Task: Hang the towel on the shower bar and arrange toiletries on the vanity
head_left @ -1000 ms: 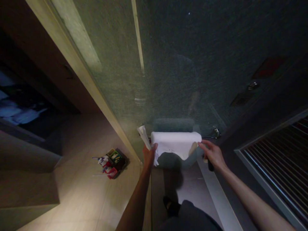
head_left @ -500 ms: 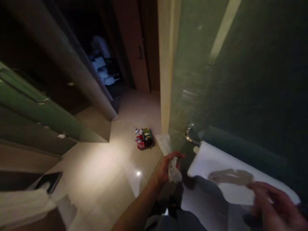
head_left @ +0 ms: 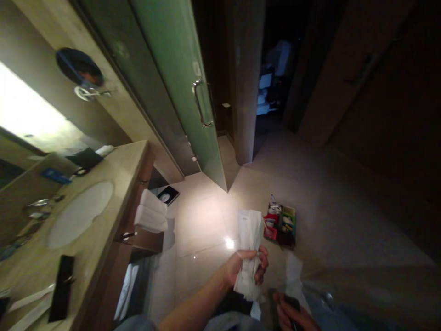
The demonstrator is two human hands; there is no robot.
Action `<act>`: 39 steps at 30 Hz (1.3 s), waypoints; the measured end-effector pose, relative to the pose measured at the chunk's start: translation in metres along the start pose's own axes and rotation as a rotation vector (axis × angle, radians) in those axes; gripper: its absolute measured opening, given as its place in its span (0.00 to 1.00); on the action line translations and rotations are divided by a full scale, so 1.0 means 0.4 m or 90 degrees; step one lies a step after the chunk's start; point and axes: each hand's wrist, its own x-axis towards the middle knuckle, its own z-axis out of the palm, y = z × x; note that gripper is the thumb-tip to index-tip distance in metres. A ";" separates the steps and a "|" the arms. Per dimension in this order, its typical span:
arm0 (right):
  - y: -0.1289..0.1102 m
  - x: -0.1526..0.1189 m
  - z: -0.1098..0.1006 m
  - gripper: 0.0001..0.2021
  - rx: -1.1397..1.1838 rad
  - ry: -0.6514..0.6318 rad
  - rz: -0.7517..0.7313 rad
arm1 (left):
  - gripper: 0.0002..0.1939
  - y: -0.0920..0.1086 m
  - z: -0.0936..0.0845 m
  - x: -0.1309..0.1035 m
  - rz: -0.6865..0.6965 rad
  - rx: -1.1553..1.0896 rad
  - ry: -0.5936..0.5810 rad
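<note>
- Now we face the bathroom floor; the glass wall and hung towel of a second ago are out of view.
- Our left hand (head_left: 246, 269) grips one white paper bag (head_left: 248, 248), upright above the floor (head_left: 206, 216).
- Our right hand (head_left: 292, 315) closes on one dark object we cannot identify.
- One cleaning caddy (head_left: 280, 225) sits just beyond; two folded towels (head_left: 151, 212) lie under the counter (head_left: 113, 184).

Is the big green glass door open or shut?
Open. The green glass door stands swung out at an angle, its lower corner over the floor, with a dark gap beside it.
</note>
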 end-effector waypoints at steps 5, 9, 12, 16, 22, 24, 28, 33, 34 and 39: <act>-0.228 0.207 0.415 0.30 -0.453 -0.125 -0.222 | 0.18 0.194 -0.046 -0.164 0.104 0.053 0.150; -0.239 0.383 0.740 0.33 -0.829 -0.325 -0.149 | 0.18 0.273 -0.107 -0.282 0.228 -0.032 0.321; -0.169 0.515 0.976 0.31 -0.939 -0.374 -0.136 | 0.22 0.356 -0.153 -0.391 0.433 -0.110 0.438; -0.017 0.635 1.293 0.27 -0.988 -0.574 -0.174 | 0.28 0.457 -0.164 -0.555 0.712 -0.198 0.702; 0.258 0.663 1.600 0.26 -0.982 -0.830 0.002 | 0.31 0.525 -0.181 -0.737 0.968 -0.386 0.832; 0.343 0.652 1.634 0.23 -1.037 -0.954 0.147 | 0.29 0.522 -0.197 -0.788 0.994 -0.419 0.878; 0.537 0.647 1.671 0.17 -1.106 -1.013 0.356 | 0.22 0.487 -0.253 -0.899 1.002 -0.499 0.959; 0.867 0.688 1.790 0.12 -1.169 -1.090 0.363 | 0.20 0.420 -0.346 -1.093 1.015 -0.663 1.064; 0.937 0.698 1.814 0.11 -1.199 -1.105 0.330 | 0.22 0.403 -0.361 -1.137 1.031 -0.685 1.087; 1.222 0.718 1.856 0.10 -1.389 -1.137 0.279 | 0.34 0.312 -0.401 -1.326 1.009 -0.737 1.165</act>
